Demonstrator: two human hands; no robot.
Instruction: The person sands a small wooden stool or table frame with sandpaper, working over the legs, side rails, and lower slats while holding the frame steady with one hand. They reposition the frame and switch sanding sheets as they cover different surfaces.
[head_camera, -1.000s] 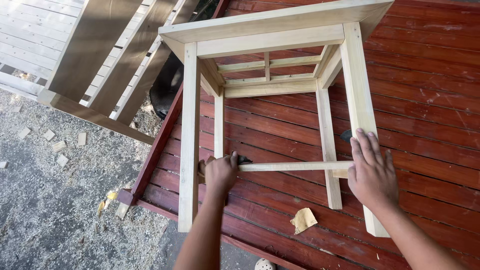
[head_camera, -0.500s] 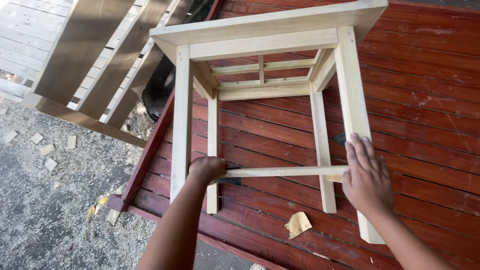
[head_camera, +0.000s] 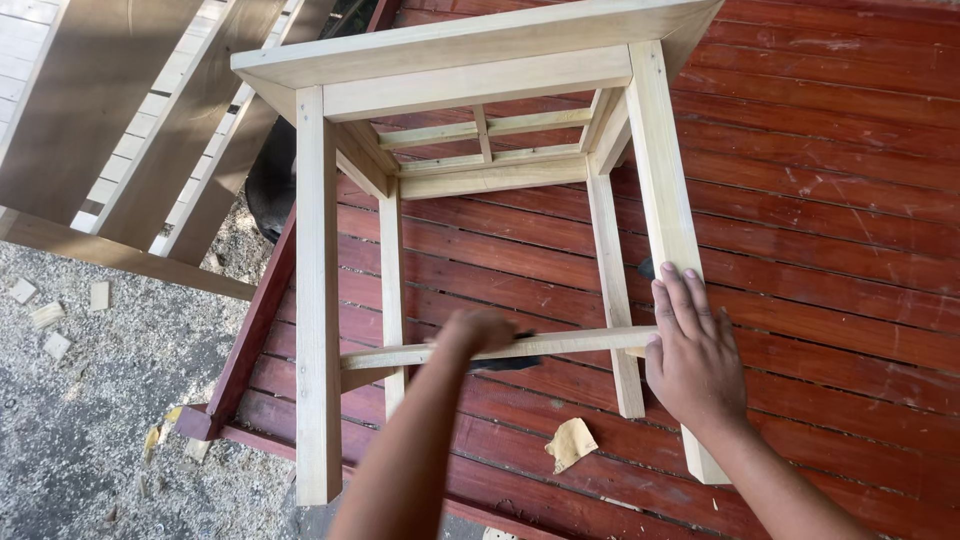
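Gripping a dark tool (head_camera: 510, 362) in the left hand (head_camera: 478, 330) against the stretcher rail (head_camera: 560, 343) — right hand (head_camera: 692, 352) pressing flat, fingers spread, on the stool leg (head_camera: 660, 190).

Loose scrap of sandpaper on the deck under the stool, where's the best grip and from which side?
Take the sandpaper scrap by its raised, curled lower edge, coming from the near side in the head view. It lies on the red deck boards in the open gap between the stool's front legs, so nothing blocks that approach. A flat pinch works: it looks thin and limp, and it is apart from both the left hand and the right hand.
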